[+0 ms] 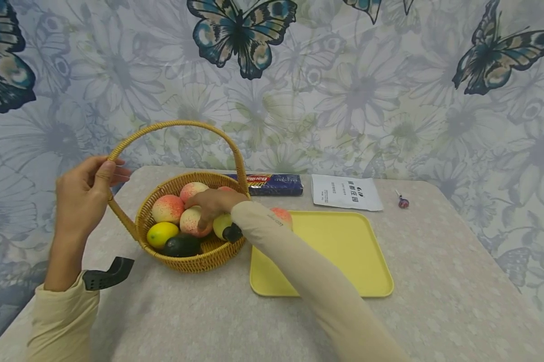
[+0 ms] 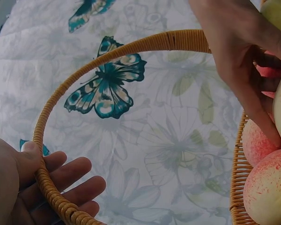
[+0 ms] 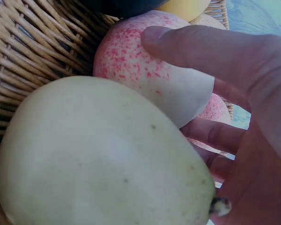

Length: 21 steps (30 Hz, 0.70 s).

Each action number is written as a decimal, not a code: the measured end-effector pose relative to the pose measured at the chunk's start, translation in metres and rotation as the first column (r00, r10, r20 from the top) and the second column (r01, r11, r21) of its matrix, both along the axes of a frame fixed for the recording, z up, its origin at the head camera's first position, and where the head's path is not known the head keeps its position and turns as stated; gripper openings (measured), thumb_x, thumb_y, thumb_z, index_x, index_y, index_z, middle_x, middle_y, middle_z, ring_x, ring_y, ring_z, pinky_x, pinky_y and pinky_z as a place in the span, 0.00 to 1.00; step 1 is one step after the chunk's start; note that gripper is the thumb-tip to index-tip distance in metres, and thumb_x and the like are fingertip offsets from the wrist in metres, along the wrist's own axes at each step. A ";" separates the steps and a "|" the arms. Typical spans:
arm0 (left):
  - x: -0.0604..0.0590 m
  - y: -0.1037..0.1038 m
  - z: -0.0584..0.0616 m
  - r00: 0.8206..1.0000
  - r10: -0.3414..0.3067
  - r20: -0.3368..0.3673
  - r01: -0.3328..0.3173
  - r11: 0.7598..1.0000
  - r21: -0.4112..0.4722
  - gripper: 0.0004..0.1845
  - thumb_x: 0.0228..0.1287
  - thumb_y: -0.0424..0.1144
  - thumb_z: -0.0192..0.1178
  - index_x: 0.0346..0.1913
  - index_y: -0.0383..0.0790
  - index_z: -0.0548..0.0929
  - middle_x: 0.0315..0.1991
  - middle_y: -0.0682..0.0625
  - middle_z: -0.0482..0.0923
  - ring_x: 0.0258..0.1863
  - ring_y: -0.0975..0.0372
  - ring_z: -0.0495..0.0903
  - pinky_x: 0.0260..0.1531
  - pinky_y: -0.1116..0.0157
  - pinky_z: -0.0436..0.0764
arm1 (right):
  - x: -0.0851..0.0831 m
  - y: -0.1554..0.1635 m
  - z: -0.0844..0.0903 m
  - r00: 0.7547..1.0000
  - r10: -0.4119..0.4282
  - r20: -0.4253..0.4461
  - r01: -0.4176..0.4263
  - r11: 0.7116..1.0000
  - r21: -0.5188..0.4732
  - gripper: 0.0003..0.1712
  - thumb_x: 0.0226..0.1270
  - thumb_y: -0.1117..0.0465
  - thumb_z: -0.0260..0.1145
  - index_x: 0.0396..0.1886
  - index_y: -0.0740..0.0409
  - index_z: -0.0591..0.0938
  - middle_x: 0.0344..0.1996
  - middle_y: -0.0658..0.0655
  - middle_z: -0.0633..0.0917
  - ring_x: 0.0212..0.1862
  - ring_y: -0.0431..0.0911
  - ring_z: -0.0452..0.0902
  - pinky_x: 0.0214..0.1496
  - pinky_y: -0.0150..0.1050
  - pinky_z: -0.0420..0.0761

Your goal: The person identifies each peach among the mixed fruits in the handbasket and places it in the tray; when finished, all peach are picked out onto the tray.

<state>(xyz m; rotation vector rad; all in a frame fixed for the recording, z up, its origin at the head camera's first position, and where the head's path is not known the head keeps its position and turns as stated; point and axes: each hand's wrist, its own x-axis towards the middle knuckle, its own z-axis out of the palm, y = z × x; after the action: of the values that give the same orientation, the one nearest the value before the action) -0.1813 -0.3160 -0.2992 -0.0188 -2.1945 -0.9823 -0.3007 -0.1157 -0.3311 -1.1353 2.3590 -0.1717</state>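
Note:
A wicker basket (image 1: 190, 265) stands at the left of the table. My left hand (image 1: 83, 193) holds the left side of its arched handle (image 2: 61, 91), thumb in front and fingers behind. Inside the basket, my right hand (image 1: 215, 200) grips a speckled pink-and-white peach (image 3: 154, 70), thumb on top and fingers round its far side. Right beside that peach lies a pale green fruit with a short stem (image 3: 93, 150). A lemon (image 1: 162, 234), a dark avocado (image 1: 182, 245) and more peaches (image 1: 167, 208) share the basket.
A yellow tray (image 1: 344, 251) lies right of the basket under my right forearm, with another peach (image 1: 283, 215) at its far left corner. Behind are a blue Barilla box (image 1: 276, 186) and a white packet (image 1: 346, 192). A lollipop (image 1: 403, 203) lies farther right.

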 end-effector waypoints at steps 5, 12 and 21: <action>-0.001 0.001 0.001 1.000 -0.008 -0.002 0.008 1.000 -0.003 0.18 0.74 0.44 0.49 0.51 0.34 0.81 0.32 0.70 0.77 0.32 0.83 0.77 0.36 0.85 0.73 | -0.001 0.002 -0.003 0.999 0.026 -0.025 -0.027 0.999 -0.023 0.40 0.62 0.54 0.69 0.72 0.41 0.64 0.71 0.45 0.62 0.69 0.41 0.58 0.66 0.35 0.63; -0.002 0.000 0.001 1.000 -0.011 -0.003 0.011 1.000 -0.001 0.18 0.74 0.44 0.49 0.51 0.34 0.81 0.32 0.70 0.77 0.33 0.83 0.78 0.35 0.85 0.73 | 0.000 0.004 -0.003 0.998 0.057 -0.010 -0.058 0.995 -0.079 0.36 0.60 0.58 0.70 0.68 0.44 0.68 0.65 0.49 0.69 0.60 0.40 0.64 0.60 0.32 0.66; 0.000 0.000 0.001 1.000 0.001 0.007 -0.001 1.000 -0.004 0.18 0.74 0.44 0.48 0.51 0.34 0.81 0.33 0.71 0.77 0.33 0.83 0.77 0.33 0.84 0.73 | 0.002 0.005 -0.005 0.999 0.046 0.024 -0.043 0.991 -0.129 0.34 0.59 0.59 0.70 0.63 0.47 0.67 0.58 0.50 0.72 0.53 0.40 0.68 0.54 0.31 0.69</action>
<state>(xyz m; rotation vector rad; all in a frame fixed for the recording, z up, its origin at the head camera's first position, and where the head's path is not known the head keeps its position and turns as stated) -0.1811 -0.3165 -0.2986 -0.0159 -2.2026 -0.9794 -0.2991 -0.1109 -0.3359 -1.2367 2.3244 -0.3248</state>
